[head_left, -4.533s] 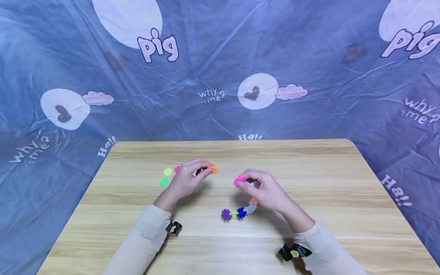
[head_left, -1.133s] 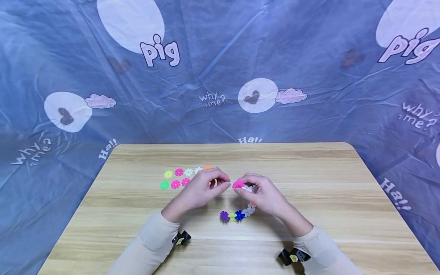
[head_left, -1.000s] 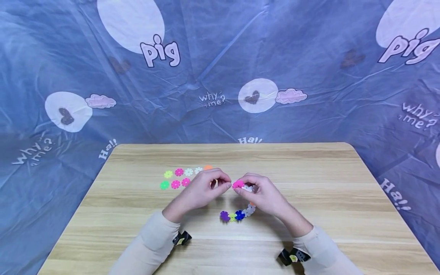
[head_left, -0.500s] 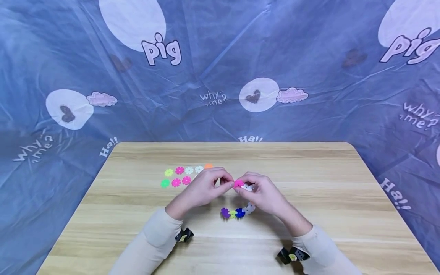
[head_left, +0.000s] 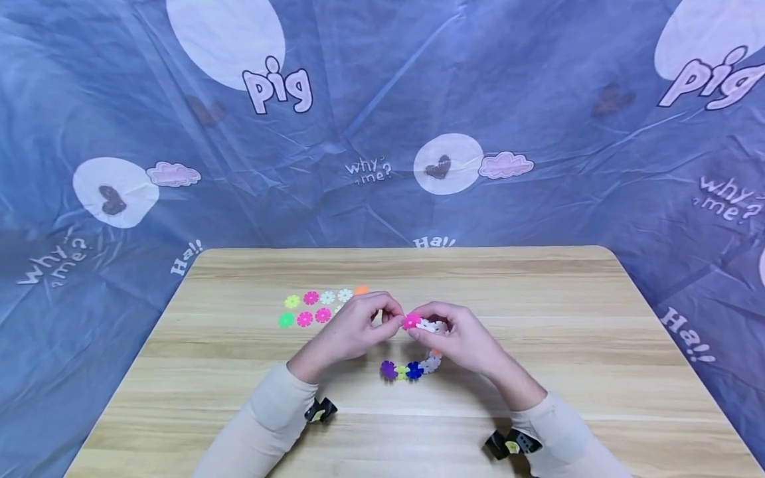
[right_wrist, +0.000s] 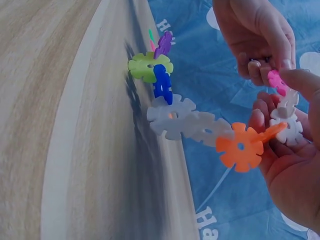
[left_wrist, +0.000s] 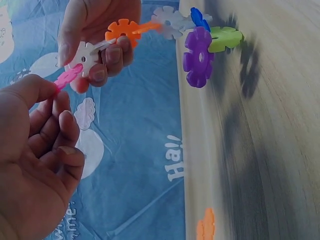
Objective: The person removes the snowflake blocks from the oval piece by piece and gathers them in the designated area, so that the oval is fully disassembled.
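The left fingers (left_wrist: 61, 102) pinch a pink flower-shaped plastic disc (left_wrist: 68, 76); the right fingers (left_wrist: 114, 57) grip adjoining white plastic flower discs (left_wrist: 86, 61), a multicoloured plastic-disc chain (right_wrist: 207, 129) curving away from them.

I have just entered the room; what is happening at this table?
Someone is holding a chain of flower discs. The left hand pinches the pink disc at one end; the right hand holds the chain beside it. The chain curves round to a purple disc. Loose discs lie on the table.

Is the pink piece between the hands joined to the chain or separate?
Joined: the left wrist view shows the pink piece slotted into a white piece.
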### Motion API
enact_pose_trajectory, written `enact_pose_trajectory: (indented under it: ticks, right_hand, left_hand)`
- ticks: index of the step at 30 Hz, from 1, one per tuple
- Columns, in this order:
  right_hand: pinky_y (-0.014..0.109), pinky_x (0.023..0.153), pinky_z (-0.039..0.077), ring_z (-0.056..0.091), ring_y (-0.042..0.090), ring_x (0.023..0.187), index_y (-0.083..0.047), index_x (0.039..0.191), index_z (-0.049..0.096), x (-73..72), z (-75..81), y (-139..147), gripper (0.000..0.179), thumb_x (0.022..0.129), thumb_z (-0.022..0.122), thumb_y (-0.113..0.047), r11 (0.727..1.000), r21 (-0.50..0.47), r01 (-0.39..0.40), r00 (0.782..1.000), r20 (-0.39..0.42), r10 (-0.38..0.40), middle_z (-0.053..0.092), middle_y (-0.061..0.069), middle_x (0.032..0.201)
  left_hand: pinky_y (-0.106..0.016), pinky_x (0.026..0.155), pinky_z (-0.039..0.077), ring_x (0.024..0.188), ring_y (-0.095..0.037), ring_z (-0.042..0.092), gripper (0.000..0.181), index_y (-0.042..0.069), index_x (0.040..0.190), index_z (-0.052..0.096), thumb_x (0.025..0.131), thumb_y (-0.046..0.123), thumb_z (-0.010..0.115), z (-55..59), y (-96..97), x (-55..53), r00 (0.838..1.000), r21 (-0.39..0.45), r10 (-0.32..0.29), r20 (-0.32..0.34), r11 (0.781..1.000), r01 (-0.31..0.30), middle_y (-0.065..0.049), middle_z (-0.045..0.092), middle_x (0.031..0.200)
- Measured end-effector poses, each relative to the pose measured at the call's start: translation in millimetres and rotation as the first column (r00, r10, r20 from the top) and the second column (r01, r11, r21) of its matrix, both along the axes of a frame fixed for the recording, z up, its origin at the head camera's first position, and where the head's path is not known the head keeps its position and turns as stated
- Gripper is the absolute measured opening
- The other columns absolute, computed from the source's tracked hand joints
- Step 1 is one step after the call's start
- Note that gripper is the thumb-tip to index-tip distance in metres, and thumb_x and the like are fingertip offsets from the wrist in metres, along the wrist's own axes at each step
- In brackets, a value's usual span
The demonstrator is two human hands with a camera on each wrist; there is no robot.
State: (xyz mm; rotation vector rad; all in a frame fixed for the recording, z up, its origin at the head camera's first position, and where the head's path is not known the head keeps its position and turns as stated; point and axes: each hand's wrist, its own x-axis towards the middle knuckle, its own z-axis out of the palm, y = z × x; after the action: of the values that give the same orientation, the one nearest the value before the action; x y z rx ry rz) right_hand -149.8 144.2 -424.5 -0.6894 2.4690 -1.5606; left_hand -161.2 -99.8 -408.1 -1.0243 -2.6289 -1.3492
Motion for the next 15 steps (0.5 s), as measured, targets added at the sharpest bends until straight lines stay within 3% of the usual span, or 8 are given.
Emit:
enact_pose_trajectory:
  ticks: [4, 10, 15]
  right_hand:
    - [0.027, 0.08, 0.061, 0.072, 0.013, 0.094, -0.016, 0.124, 0.078, -0.1, -0.4, 1.2, 0.028, 0.098, 0.08, -0.028, 1.0, -0.003, -0.003, 0.999, 0.035, 0.003, 0.079, 0.003, 0.119]
    - [0.026, 0.082, 0.061, 0.071, 0.014, 0.098, -0.017, 0.126, 0.078, -0.7, -3.4, 2.9, 0.029, 0.099, 0.08, -0.026, 1.0, -0.023, -0.015, 0.999, 0.039, 0.016, 0.079, 0.004, 0.122]
    - [0.024, 0.067, 0.054, 0.066, 0.017, 0.083, -0.012, 0.129, 0.076, -1.4, -6.3, 5.8, 0.033, 0.098, 0.081, -0.022, 0.999, -0.034, 0.0, 0.998, 0.06, 0.002, 0.078, 0.008, 0.118]
  left_hand:
    - [-0.038, 0.078, 0.061, 0.086, -0.005, 0.06, 0.005, 0.01, 0.1, 0.075, 0.1, 0.011, 0.071, -1.3, -1.0, 0.1, 1.0, 0.016, -0.004, -0.012, 1.0, 0.004, 0.001, 0.07, 0.09]
    - [-0.037, 0.077, 0.06, 0.087, -0.006, 0.061, 0.005, 0.009, 0.1, 0.075, 0.1, 0.009, 0.07, -3.2, -2.9, 0.1, 1.0, 0.052, -0.007, -0.02, 0.999, 0.009, 0.001, 0.071, 0.091]
    - [-0.031, 0.074, 0.058, 0.087, -0.006, 0.06, 0.004, 0.008, 0.099, 0.075, 0.099, 0.008, 0.071, -2.8, -5.5, -0.7, 1.0, 0.082, -0.005, -0.025, 0.997, 0.007, 0.0, 0.072, 0.091]
